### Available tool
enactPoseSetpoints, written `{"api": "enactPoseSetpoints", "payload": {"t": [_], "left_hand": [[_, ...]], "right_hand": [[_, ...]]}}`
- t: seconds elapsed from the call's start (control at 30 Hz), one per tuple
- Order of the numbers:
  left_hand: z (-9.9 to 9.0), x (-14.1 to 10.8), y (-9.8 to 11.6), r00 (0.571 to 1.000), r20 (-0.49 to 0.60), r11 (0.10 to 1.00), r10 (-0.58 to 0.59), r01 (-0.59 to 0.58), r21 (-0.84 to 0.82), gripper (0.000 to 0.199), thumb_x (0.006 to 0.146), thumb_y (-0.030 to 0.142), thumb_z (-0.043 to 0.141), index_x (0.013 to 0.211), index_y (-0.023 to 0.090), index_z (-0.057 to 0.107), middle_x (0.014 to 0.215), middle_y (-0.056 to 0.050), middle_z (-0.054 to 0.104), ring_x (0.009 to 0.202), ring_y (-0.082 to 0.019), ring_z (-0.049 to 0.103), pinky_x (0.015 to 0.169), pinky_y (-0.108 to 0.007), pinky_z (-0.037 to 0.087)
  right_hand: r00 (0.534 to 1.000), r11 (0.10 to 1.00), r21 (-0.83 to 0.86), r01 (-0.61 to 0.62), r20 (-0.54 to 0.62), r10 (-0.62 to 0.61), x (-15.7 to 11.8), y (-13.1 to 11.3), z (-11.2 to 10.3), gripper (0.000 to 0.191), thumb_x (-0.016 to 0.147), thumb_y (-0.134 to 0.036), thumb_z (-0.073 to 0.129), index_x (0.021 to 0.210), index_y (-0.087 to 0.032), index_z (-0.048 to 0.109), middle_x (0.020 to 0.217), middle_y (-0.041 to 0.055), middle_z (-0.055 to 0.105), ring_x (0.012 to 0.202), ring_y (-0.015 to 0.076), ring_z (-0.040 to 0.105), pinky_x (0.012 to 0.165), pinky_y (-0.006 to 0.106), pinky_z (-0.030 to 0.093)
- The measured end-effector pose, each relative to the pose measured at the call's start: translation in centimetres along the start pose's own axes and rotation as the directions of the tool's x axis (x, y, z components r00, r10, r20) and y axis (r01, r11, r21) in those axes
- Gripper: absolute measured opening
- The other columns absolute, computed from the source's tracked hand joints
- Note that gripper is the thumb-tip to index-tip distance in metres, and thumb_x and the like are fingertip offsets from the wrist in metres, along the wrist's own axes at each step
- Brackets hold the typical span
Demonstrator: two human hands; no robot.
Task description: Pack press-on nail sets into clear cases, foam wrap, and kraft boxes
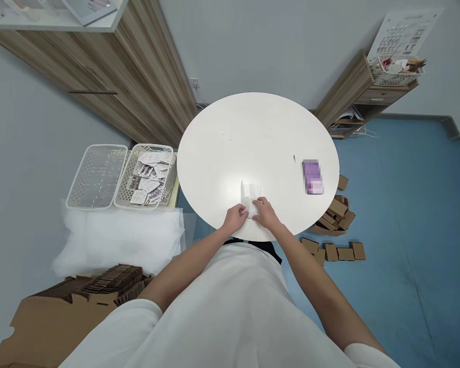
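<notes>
A thin white wrapping sheet [250,191], folded over, lies near the front edge of the round white table [253,122]. Its lower left edge is between the bent fingers of my left hand [235,219]. From the other side my right hand [266,212] grips the sheet's right part with thumb and fingers closed on it. Whether anything is wrapped inside the sheet cannot be made out. Apart from both hands, a purple, blurred-out flat item [312,176] rests at the table's right side.
At left stand a basket of small printed packets [149,176] and a basket of clear plastic pieces [97,176]. Nearer are stacked white sheets [122,240] and flattened cardboard [61,322]. Small brown boxes [335,214] lie right of the table. A wooden cabinet [138,66] rises behind left.
</notes>
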State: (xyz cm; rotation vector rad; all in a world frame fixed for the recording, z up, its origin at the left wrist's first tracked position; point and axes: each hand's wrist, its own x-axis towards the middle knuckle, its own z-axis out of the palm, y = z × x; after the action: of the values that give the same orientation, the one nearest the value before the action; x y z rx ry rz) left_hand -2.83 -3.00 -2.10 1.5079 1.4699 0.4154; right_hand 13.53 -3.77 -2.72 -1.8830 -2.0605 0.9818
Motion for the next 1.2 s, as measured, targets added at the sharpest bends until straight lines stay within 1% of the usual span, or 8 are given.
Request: {"api": "enactPoseSetpoints", "payload": {"t": [0.13,0.27,0.4,0.63,0.77,1.0,1.1,1.2], "left_hand": [[1.3,-0.2,0.1,0.991,0.046,0.980,0.129,-0.135,0.147,0.018,0.077,0.022,0.043,0.088,0.018,0.057,0.075,-0.002,0.056,0.067,-0.014,0.053,0.067,-0.028,0.045],[1.9,-1.2,-0.4,0.960,0.103,0.907,0.259,-0.279,0.315,0.033,0.075,0.017,0.045,0.107,0.019,0.053,0.095,-0.007,0.052,0.089,-0.019,0.051,0.077,-0.032,0.045],[1.7,-2.0,-0.6,0.926,0.191,0.834,0.326,-0.377,0.403,0.042,0.074,0.018,0.047,0.116,0.020,0.048,0.098,-0.007,0.050,0.092,-0.020,0.048,0.079,-0.035,0.044],[0.2,-0.7,-1.2,0.935,0.053,0.833,0.352,-0.338,0.437,0.034,0.083,0.027,0.041,0.115,0.021,0.050,0.115,-0.009,0.050,0.108,-0.022,0.045,0.089,-0.038,0.039],[-0.2,0.8,-1.1,0.909,0.161,0.741,0.385,-0.409,0.532,0.042,0.082,0.027,0.043,0.124,0.022,0.040,0.136,-0.009,0.034,0.124,-0.023,0.031,0.098,-0.040,0.031],[-0.4,1.5,-0.6,0.892,0.272,0.689,0.361,-0.451,0.567,0.045,0.082,0.028,0.041,0.127,0.022,0.037,0.140,-0.007,0.029,0.130,-0.025,0.022,0.100,-0.044,0.025],[-0.7,1.7,-0.4,0.894,0.294,0.706,0.339,-0.448,0.548,0.047,0.080,0.028,0.044,0.126,0.023,0.038,0.138,-0.006,0.033,0.129,-0.026,0.023,0.101,-0.045,0.024],[-0.9,2.2,-0.1,0.895,0.297,0.739,0.333,-0.444,0.507,0.050,0.076,0.028,0.048,0.126,0.023,0.038,0.136,-0.006,0.036,0.126,-0.025,0.028,0.100,-0.043,0.026]], "right_hand": [[0.998,0.990,0.134,-0.031,-0.042,0.037,-0.2,0.1,0.5,0.053,0.066,-0.017,0.059,0.117,-0.021,0.044,0.124,0.0089,0.034,0.111,0.0230,0.042,0.089,0.038,0.040],[0.991,0.943,0.321,-0.093,-0.060,0.118,-0.1,0.3,0.6,0.037,0.072,-0.021,0.049,0.110,-0.020,0.049,0.119,0.0083,0.039,0.088,0.0158,0.053,0.083,0.035,0.045],[0.971,0.930,0.339,-0.142,-0.137,0.198,0.3,0.1,0.9,0.028,0.072,-0.027,0.051,0.099,-0.020,0.053,0.109,0.0057,0.045,0.079,0.0145,0.052,0.077,0.033,0.047],[0.965,0.921,0.370,-0.122,-0.173,0.198,0.5,0.3,1.6,0.026,0.071,-0.023,0.050,0.096,-0.020,0.052,0.107,0.0057,0.047,0.073,0.0135,0.051,0.073,0.033,0.047],[0.965,0.923,0.365,-0.121,-0.176,0.196,0.3,0.2,1.6,0.028,0.072,-0.022,0.048,0.100,-0.020,0.052,0.110,0.0065,0.047,0.074,0.0141,0.052,0.073,0.033,0.047],[0.978,1.000,0.003,-0.001,-0.207,0.001,-1.1,-0.5,0.3,0.045,0.077,-0.020,0.045,0.121,-0.023,0.042,0.132,0.0084,0.038,0.113,0.0259,0.040,0.091,0.045,0.035],[0.982,0.980,-0.109,0.165,-0.071,-0.173,-1.4,-0.4,-0.1,0.059,0.073,-0.026,0.054,0.129,-0.024,0.034,0.139,0.0068,0.032,0.122,0.0296,0.031,0.097,0.049,0.027],[0.977,0.970,-0.122,0.213,0.011,-0.213,-1.0,0.0,0.1,0.074,0.068,-0.021,0.059,0.134,-0.020,0.026,0.138,0.0094,0.033,0.124,0.0298,0.029,0.097,0.047,0.028]]}}
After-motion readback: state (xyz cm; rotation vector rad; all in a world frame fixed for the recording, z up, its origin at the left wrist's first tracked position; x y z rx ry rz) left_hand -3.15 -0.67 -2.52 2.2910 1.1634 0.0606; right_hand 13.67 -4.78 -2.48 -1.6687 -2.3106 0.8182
